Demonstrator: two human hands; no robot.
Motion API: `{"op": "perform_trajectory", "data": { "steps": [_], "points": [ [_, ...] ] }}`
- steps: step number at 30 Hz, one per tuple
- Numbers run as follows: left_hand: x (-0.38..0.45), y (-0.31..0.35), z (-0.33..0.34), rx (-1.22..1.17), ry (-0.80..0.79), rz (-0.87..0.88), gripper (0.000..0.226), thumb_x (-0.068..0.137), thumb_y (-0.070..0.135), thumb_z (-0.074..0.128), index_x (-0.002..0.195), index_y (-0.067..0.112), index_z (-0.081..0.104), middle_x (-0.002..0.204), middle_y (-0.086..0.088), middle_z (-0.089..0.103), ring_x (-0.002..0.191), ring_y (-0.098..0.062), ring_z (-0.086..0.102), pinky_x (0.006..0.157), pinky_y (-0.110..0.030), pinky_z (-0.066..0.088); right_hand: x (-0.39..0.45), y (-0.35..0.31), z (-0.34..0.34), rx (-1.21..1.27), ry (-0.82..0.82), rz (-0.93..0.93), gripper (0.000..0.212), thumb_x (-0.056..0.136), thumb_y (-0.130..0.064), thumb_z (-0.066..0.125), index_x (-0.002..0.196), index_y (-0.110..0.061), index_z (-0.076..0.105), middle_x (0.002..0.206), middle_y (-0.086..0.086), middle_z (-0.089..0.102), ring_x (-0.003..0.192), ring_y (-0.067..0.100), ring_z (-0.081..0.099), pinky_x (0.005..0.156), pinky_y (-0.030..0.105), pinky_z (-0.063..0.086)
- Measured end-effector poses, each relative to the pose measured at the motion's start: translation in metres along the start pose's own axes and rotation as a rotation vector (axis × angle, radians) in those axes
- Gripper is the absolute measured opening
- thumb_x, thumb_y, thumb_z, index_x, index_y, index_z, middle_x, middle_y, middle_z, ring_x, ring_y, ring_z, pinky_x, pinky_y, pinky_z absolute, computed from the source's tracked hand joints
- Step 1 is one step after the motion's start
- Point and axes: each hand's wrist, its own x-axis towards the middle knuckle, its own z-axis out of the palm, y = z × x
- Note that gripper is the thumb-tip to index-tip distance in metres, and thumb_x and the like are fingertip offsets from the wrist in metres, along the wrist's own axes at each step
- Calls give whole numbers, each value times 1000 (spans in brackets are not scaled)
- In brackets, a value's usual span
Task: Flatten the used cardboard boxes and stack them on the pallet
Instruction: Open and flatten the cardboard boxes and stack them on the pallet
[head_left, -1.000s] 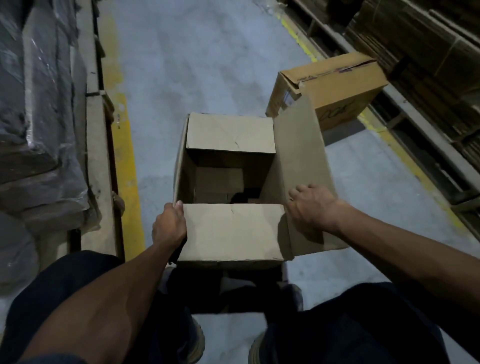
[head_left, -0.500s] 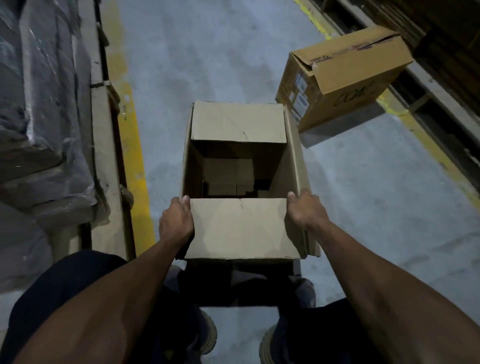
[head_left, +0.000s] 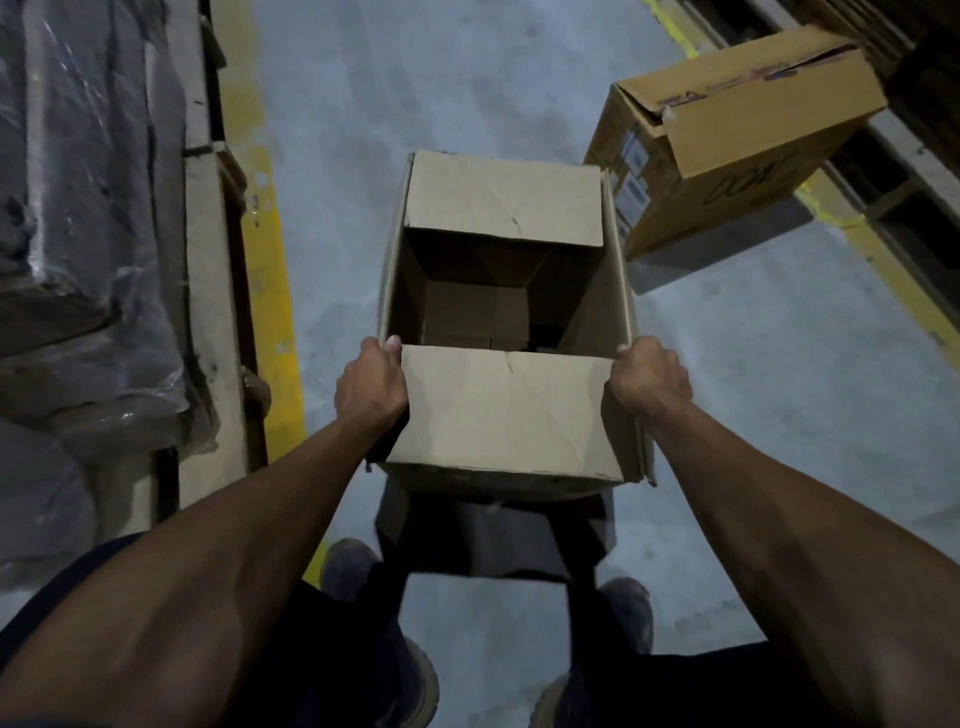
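Cardboard box (head_left: 506, 405) between both hands' grip — left hand (head_left: 370, 385), right hand (head_left: 650, 380).

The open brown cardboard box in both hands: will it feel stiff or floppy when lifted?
The open brown cardboard box probably flexes, since its flaps are loose and creased. It seems light: the left hand and right hand hold only its edges.

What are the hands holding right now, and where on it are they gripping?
Both grip the open cardboard box: the left hand on its left top edge, the right hand on its right top edge, beside the near flap.
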Motion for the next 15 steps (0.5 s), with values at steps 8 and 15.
{"op": "perform_trajectory", "data": {
  "steps": [8,15],
  "points": [
    [7,31,-19,556,-237,692,47,107,44,22,108,17,61,121,-14,64,117,-28,55,107,-41,32,-18,-9,4,-223,-129,-582,49,108,-43,26,149,-19,41,158,7,38,151,26,22,122,50,7],
    [-5,80,-81,348,-294,657,49,107,41,33,76,11,57,74,-7,58,64,-21,52,58,-31,34,-48,-27,-52,-78,-128,-635,44,108,-41,33,92,-14,64,87,5,63,78,21,58,77,39,47]
  ]
}}
